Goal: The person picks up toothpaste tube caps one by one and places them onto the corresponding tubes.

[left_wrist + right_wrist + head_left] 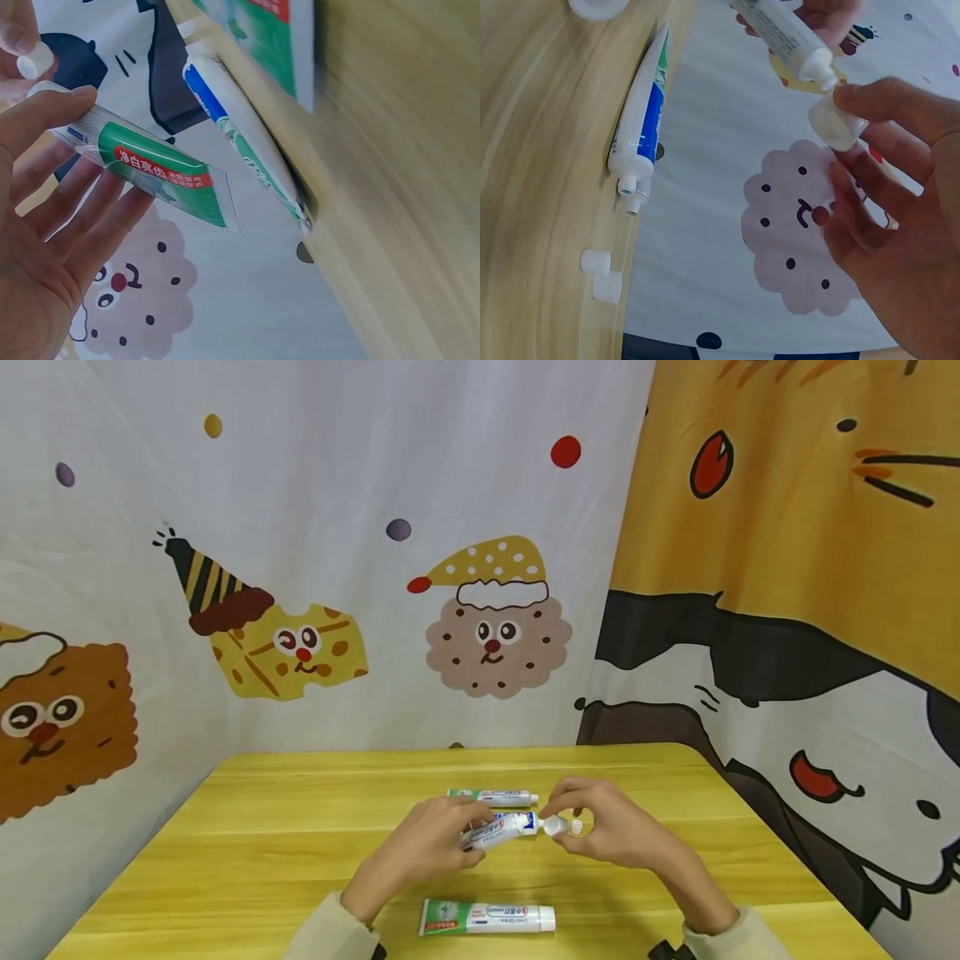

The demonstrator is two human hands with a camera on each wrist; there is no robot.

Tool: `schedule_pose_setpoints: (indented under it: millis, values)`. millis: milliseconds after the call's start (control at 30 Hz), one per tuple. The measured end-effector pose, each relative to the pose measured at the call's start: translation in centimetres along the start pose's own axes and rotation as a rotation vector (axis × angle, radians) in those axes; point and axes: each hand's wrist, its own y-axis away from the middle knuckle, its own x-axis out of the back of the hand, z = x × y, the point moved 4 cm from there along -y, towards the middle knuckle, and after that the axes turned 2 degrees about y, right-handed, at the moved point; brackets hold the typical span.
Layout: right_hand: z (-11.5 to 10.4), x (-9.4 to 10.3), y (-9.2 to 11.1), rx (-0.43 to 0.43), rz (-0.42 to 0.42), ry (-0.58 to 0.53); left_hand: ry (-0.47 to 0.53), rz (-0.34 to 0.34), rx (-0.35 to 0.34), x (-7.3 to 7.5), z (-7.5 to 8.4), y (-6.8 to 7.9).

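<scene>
My left hand [427, 842] grips a green-and-white toothpaste tube [154, 165] above the table, thumb on top and fingers underneath. Its bare nozzle [823, 77] points toward my right hand [618, 827]. Between thumb and fingertips the right hand pinches a white cap [836, 126], close to that nozzle; whether they touch I cannot tell. Behind the held tube lies a blue-marked tube [529, 822], partly hidden, and farther back another toothpaste tube [504, 797]. Both of these show uncapped nozzles in the right wrist view.
A capped toothpaste tube [487, 917] lies crosswise near the front of the wooden table [247, 860]. Two loose white caps, one cap [595, 261] beside another cap [607, 287], sit on the tabletop to the right. A printed cartoon curtain [405, 460] hangs behind the table.
</scene>
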Motion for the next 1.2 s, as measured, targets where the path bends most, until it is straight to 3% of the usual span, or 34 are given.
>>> schedule_pose_setpoints:
  millis: [133, 433, 600, 1200]
  values:
    - [0.0, 0.2, 0.1, 0.014, 0.05, -0.001, -0.003, 0.003, -0.009, 0.4, 0.7, -0.1]
    - [0.3, 0.0, 0.1, 0.014, 0.085, -0.187, -0.053, 0.012, -0.038, 1.0, 1.8, 0.0]
    - [0.1, 0.0, 0.0, 0.047, 0.118, -0.234, -0.064, 0.009, -0.045, 1.0, 1.7, 0.0]
    - [-0.9, -0.7, -0.5, 0.075, 0.113, -0.141, -0.101, 0.045, -0.063, 0.9, 1.7, 0.3]
